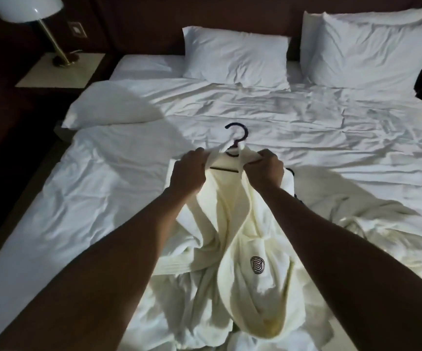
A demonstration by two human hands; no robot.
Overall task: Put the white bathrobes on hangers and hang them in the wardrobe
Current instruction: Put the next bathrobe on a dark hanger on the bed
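A person's left hand point(189, 171) and right hand point(264, 171) each grip the collar of a white bathrobe point(245, 249) at the shoulders, working it onto a dark hanger point(236, 138) held above the bed point(331, 138). The hanger's hook stands clear above the collar, and its crossbar shows between the two fists. The rest of the robe trails down onto the rumpled sheets at the near edge. By the look of it the robe is nearly seated on the hanger but not yet carried off. More pale cloth lies bunched beneath; whether that is a second robe cannot be told. No wardrobe is in view.
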